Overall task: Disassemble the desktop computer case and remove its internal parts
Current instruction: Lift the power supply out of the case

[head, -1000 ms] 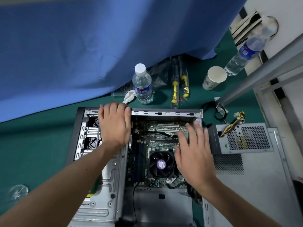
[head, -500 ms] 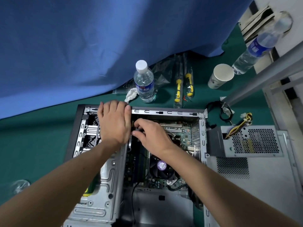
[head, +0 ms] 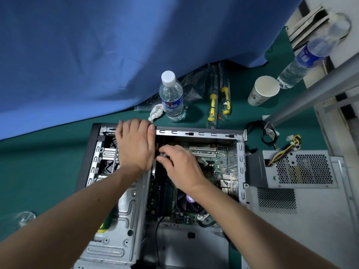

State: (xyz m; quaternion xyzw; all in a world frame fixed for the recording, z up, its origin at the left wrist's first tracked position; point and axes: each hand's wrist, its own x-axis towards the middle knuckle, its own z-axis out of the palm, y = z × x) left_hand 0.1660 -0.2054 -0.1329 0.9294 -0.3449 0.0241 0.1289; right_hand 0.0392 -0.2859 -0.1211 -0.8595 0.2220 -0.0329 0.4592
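The open grey steel desktop case (head: 202, 133) lies on its side on the green mat — heavy, stiff, its sheet-metal edges probably sharp. The left hand (head: 135, 147) rests flat, fingers together, on the silver drive cage (head: 118, 216) at the far rim, bracing it. The right hand (head: 179, 166) reaches inside, fingertips pinching a small dark part at the far end of the green motherboard (head: 209, 154); what it is I cannot tell. The board is likely fragile, best held by its edges. The black fan cooler (head: 191, 203) sits under the right wrist. The perforated grey power supply (head: 295, 168) lies outside, a clear water bottle (head: 172, 99) just beyond the rim.
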